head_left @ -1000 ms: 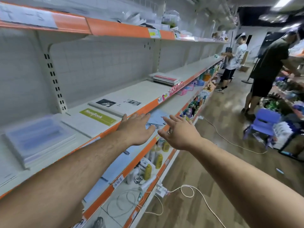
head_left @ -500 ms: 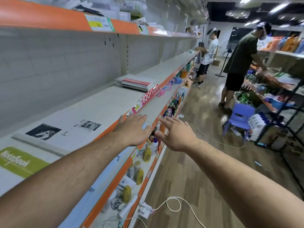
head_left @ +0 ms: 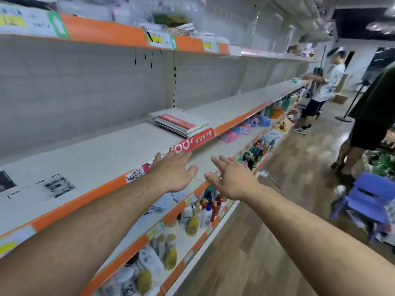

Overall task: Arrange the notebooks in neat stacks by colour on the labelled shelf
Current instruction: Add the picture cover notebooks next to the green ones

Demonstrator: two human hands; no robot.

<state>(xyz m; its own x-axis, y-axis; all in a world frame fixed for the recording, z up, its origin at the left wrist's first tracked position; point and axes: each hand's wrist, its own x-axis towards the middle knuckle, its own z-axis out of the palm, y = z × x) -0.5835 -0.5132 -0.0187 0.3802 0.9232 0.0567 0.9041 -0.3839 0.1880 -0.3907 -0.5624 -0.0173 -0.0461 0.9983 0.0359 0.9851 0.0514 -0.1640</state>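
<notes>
Hands come first, since they are nearest: the person's left hand (head_left: 175, 171) hovers flat over the orange front edge of the long cream metal shelf (head_left: 102, 152), with its fingers straight, spread and holding nothing. Its forearm crosses that edge just past a white notebook printed with black photographs (head_left: 42, 186). The right hand (head_left: 230, 180) hangs just beside the left, out past the edge above the lower tier of yellow and white plastic bottles (head_left: 192, 223), equally splayed and empty. From where I stand this looks like a reach for the next pile. To do it well, I'd bring both palms in low against the pile's two short sides, square the loose covers before lifting, and keep it level so the thin books underneath don't slide out. That pile, a slightly fanned stack of white notebooks topped by a red-banded cover (head_left: 181, 122), lies farther along the same shelf, beyond the fingertips and apart from both hands. It sits close to the front edge, just behind the red label strip with white characters (head_left: 195, 140). Far down the aisle stand a person in a white shirt (head_left: 327, 86) and another in a dark shirt (head_left: 376, 107).
</notes>
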